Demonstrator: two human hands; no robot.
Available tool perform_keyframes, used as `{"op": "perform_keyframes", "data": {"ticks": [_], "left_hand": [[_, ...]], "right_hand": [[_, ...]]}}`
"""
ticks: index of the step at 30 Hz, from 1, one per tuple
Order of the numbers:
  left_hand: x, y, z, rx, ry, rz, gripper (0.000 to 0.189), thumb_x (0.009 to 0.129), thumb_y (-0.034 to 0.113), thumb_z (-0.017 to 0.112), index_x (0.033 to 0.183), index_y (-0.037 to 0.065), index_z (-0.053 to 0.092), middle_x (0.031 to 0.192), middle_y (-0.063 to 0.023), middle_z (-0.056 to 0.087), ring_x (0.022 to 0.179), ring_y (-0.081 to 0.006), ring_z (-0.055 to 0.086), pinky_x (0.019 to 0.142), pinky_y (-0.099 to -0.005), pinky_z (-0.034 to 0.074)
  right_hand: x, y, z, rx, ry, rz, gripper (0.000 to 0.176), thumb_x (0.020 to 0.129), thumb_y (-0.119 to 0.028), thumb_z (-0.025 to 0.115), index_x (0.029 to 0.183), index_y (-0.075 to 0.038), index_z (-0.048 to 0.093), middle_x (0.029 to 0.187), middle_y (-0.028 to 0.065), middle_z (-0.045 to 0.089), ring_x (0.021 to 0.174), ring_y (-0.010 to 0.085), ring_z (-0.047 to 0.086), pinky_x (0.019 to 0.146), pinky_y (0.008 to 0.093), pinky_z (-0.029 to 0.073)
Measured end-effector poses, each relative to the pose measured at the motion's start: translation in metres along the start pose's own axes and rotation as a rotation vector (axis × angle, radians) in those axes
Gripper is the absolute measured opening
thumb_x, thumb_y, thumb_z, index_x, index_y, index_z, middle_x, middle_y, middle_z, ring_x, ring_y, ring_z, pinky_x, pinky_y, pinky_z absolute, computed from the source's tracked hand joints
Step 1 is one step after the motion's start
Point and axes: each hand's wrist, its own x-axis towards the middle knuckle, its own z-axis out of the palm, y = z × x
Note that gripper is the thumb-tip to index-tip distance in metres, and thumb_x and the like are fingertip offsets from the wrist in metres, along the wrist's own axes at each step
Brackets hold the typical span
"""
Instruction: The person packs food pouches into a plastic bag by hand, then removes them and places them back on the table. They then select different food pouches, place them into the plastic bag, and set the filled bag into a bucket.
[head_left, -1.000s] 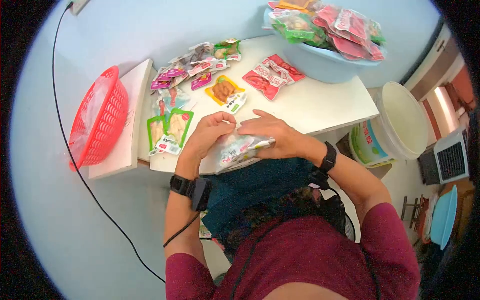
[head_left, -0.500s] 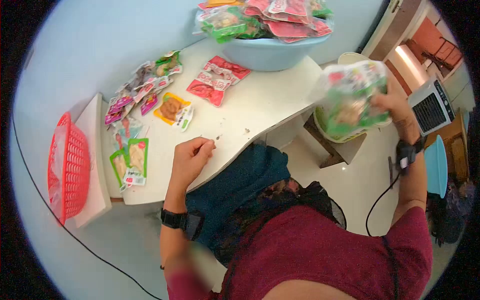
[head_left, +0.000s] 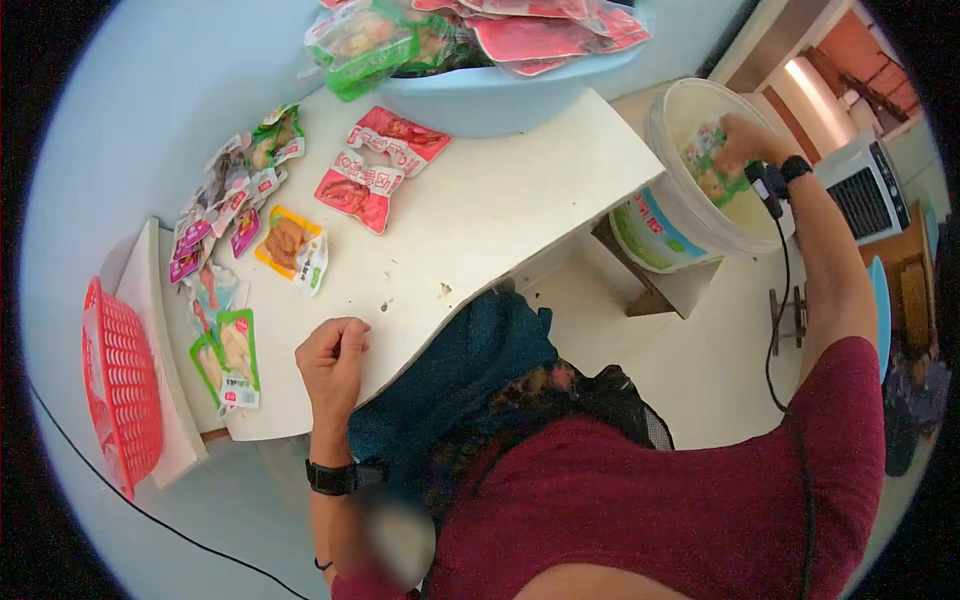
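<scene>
My right hand [head_left: 748, 143] reaches into a white plastic bucket [head_left: 685, 235] with a printed label. Its fingers are closed on a clear and green food packet [head_left: 712, 165], which is inside the bucket's rim. My left hand [head_left: 335, 350] rests at the front edge of the white table [head_left: 500, 190], curled into a fist with nothing visible in it. Closest to that fist are a yellow-edged packet [head_left: 292, 248] and green-edged packets [head_left: 238, 350]. Farther back lie red and white packets [head_left: 365, 180].
A blue basin [head_left: 480, 100] heaped with packets stands at the table's back. Mixed small packets [head_left: 230, 180] lie along the wall side. A red basket [head_left: 125, 390] is at the far left. The bucket stands on a low stool [head_left: 640, 285]; a cable [head_left: 778, 340] hangs from my right wrist.
My right hand has carried the green packet from above the bucket down into it. My left hand stays in a fist at the table edge. The view has shifted somewhat.
</scene>
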Motion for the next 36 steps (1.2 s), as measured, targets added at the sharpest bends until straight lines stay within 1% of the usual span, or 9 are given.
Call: {"op": "perform_keyframes", "data": {"ticks": [1,4,5,7,8,10,14,21,36], "left_hand": [[0.0,0.0,-0.001,-0.004,-0.005,-0.013,0.016,0.091,0.009,0.061,0.081,-0.002,0.066,0.069,-0.0028,0.063,0.062,-0.0082,0.056,0.058,-0.0225,0.044],[0.0,-0.003,0.0,-0.006,0.01,0.015,0.014,0.09,0.008,0.062,0.081,-0.002,0.067,0.068,-0.0036,0.063,0.061,-0.0091,0.056,0.058,-0.023,0.044],[0.0,-0.005,0.0,-0.003,0.028,0.036,0.014,0.089,0.008,0.062,0.08,-0.002,0.067,0.068,-0.0038,0.062,0.061,-0.0094,0.056,0.057,-0.0232,0.044],[0.002,0.001,0.001,0.031,0.028,0.019,0.014,0.089,0.007,0.061,0.079,-0.002,0.066,0.067,-0.0029,0.062,0.059,-0.0096,0.055,0.056,-0.0237,0.044],[0.003,0.005,0.001,0.047,0.024,0.005,0.015,0.089,0.007,0.061,0.078,-0.001,0.065,0.066,-0.0025,0.061,0.059,-0.0098,0.054,0.056,-0.024,0.044],[0.005,0.01,-0.001,0.071,0.01,0.003,0.015,0.088,0.007,0.061,0.077,-0.001,0.065,0.064,-0.0033,0.061,0.057,-0.0109,0.055,0.055,-0.0248,0.044],[0.008,0.011,-0.002,0.119,0.02,0.056,0.014,0.087,0.007,0.061,0.076,-0.001,0.065,0.062,-0.0046,0.061,0.055,-0.0119,0.057,0.053,-0.0259,0.044],[0.007,0.008,-0.002,0.098,0.015,-0.039,0.011,0.085,0.009,0.067,0.081,-0.001,0.067,0.067,-0.0075,0.063,0.058,-0.0132,0.057,0.055,-0.0264,0.045],[0.009,0.006,0.0,0.125,0.016,-0.005,0.016,0.088,0.012,0.065,0.077,0.0,0.067,0.064,-0.0051,0.063,0.056,-0.0116,0.057,0.054,-0.0265,0.045]], "right_hand": [[0.015,0.006,0.014,0.066,0.0,-0.072,0.039,0.052,-0.024,0.075,0.071,0.009,0.064,0.064,0.0169,0.066,0.057,0.0191,0.063,0.053,0.0366,0.05],[0.032,-0.019,0.03,0.159,-0.47,-0.043,0.028,0.041,-0.014,0.076,0.059,0.002,0.062,0.058,0.0131,0.063,0.048,0.0216,0.059,0.044,0.0382,0.043],[0.039,-0.015,0.044,0.143,-0.464,0.05,0.028,0.041,-0.013,0.076,0.063,0.002,0.065,0.061,0.0126,0.066,0.05,0.0251,0.061,0.047,0.0407,0.046],[0.055,-0.011,0.066,0.201,-0.605,-0.144,0.044,0.051,-0.021,0.075,0.09,0.0,0.069,0.08,0.019,0.07,0.072,0.0301,0.068,0.064,0.0441,0.051],[0.037,-0.049,0.041,-0.027,-0.547,-0.196,0.045,0.061,-0.026,0.071,0.098,-0.001,0.068,0.091,0.0217,0.069,0.083,0.0304,0.068,0.073,0.0446,0.051],[0.053,-0.037,0.061,-0.079,-0.562,-0.215,0.044,0.063,-0.027,0.07,0.099,-0.002,0.068,0.092,0.0215,0.069,0.084,0.0307,0.068,0.074,0.0445,0.051],[0.074,0.01,0.104,-0.099,-0.577,-0.161,0.043,0.066,-0.028,0.069,0.1,-0.002,0.068,0.094,0.0209,0.069,0.086,0.0314,0.067,0.075,0.0443,0.051],[0.086,0.066,0.143,-0.119,-0.539,-0.066,0.04,0.071,-0.029,0.066,0.102,-0.003,0.068,0.097,0.0201,0.069,0.089,0.0326,0.067,0.077,0.0439,0.051],[0.093,0.108,0.169,-0.081,-0.471,-0.027,0.037,0.082,-0.032,0.061,0.105,-0.004,0.068,0.104,0.0182,0.069,0.096,0.0349,0.065,0.081,0.0432,0.051]]}}
